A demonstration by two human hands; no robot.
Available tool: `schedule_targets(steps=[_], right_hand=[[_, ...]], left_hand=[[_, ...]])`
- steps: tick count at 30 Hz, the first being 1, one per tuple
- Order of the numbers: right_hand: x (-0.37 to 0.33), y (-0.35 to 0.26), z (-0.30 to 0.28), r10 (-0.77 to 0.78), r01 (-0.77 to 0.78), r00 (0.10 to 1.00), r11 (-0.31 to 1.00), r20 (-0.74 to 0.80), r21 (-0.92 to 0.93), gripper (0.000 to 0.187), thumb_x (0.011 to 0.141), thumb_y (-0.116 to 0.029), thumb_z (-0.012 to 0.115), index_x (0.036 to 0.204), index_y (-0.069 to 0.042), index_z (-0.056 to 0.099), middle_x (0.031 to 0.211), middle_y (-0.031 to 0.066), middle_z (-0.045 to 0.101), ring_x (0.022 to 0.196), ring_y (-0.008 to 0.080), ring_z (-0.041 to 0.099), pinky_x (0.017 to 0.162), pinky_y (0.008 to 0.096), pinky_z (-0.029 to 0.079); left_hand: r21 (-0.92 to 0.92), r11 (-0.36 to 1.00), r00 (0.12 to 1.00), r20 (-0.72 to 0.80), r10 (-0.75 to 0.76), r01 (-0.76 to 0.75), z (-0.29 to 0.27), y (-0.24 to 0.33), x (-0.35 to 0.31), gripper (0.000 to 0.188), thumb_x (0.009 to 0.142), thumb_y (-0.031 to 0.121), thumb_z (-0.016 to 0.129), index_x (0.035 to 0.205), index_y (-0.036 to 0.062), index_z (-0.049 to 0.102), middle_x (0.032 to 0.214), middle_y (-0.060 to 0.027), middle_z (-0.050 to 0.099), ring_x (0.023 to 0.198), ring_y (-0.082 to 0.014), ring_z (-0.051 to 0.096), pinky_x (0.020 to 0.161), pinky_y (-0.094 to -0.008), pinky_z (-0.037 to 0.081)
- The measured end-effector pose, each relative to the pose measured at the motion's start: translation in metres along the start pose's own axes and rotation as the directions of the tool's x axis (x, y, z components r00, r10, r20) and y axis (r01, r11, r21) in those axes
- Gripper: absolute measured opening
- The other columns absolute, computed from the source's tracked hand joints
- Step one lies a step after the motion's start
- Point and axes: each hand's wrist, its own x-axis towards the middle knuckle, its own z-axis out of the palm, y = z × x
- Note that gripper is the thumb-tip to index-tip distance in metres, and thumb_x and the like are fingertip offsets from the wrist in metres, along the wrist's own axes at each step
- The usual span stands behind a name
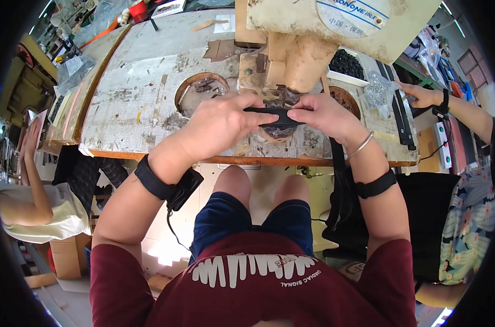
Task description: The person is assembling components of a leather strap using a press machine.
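Observation:
Between my two hands a black strap (283, 115) is stretched sideways, just in front of the lower part of a cream-coloured, stained machine (304, 62). Thumb and fingers of my left hand (217, 122) pinch the strap's left part. My right hand (330, 117) grips it a short way along, the thumb near the middle. A long black tail (339, 163) hangs below my right hand over the table edge. Beneath the strap is a round dark spot on the machine's base, partly covered by my fingers.
Beside the machine stand a white box of small black parts (346, 62) and a clear bag (379, 90). More black straps (403, 124) lie at the right. A round recess (201, 87) opens in the worn tabletop (133, 103). Co-workers' hands (420, 95) show at both sides.

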Motion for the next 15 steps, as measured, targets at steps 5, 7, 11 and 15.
schedule_targets(steps=[5, 7, 11, 15], right_hand=[[-0.001, -0.006, 0.000, 0.071, -0.074, 0.996, 0.996, 0.050, 0.053, 0.022, 0.078, -0.022, 0.064, 0.080, 0.000, 0.060, 0.066, -0.0019, 0.053, 0.056, 0.0053, 0.044, 0.051, 0.0187, 0.036], [0.000, -0.006, -0.002, 0.038, -0.049, 0.994, 0.993, 0.100, 0.110, 0.022, 0.078, -0.022, 0.063, 0.078, -0.001, 0.060, 0.064, -0.0016, 0.053, 0.055, 0.0058, 0.045, 0.051, 0.0188, 0.038], [0.001, -0.010, -0.004, 0.061, -0.075, 0.992, 0.989, 0.108, 0.126, 0.021, 0.078, -0.023, 0.062, 0.077, -0.002, 0.060, 0.061, -0.0028, 0.050, 0.053, 0.0051, 0.043, 0.050, 0.0189, 0.036], [0.005, -0.007, -0.009, 0.118, -0.149, 0.979, 0.971, 0.164, 0.188, 0.022, 0.079, -0.025, 0.059, 0.070, -0.005, 0.057, 0.057, -0.0038, 0.045, 0.050, 0.0058, 0.039, 0.048, 0.0198, 0.031]], left_hand=[[-0.014, 1.000, 1.000, 0.002, -0.004, 0.005, -0.002, 0.000, 0.001, 0.032, 0.070, 0.011, 0.063, 0.099, 0.0229, 0.065, 0.093, -0.0025, 0.057, 0.078, -0.0216, 0.059, 0.063, -0.0303, 0.049], [-0.041, 0.999, 0.999, 0.030, -0.014, 0.015, -0.003, -0.001, 0.002, 0.030, 0.071, 0.011, 0.062, 0.100, 0.0215, 0.065, 0.093, -0.0030, 0.058, 0.078, -0.0219, 0.059, 0.064, -0.0309, 0.050], [-0.076, 0.997, 0.999, 0.047, -0.010, 0.014, -0.004, -0.004, 0.004, 0.029, 0.074, 0.012, 0.061, 0.101, 0.0208, 0.064, 0.095, -0.0038, 0.058, 0.079, -0.0225, 0.059, 0.065, -0.0317, 0.050], [-0.276, 0.958, 0.992, 0.116, -0.041, 0.072, -0.005, -0.011, 0.007, 0.029, 0.078, 0.010, 0.057, 0.105, 0.0183, 0.061, 0.096, -0.0083, 0.057, 0.080, -0.0266, 0.058, 0.068, -0.0332, 0.048]])
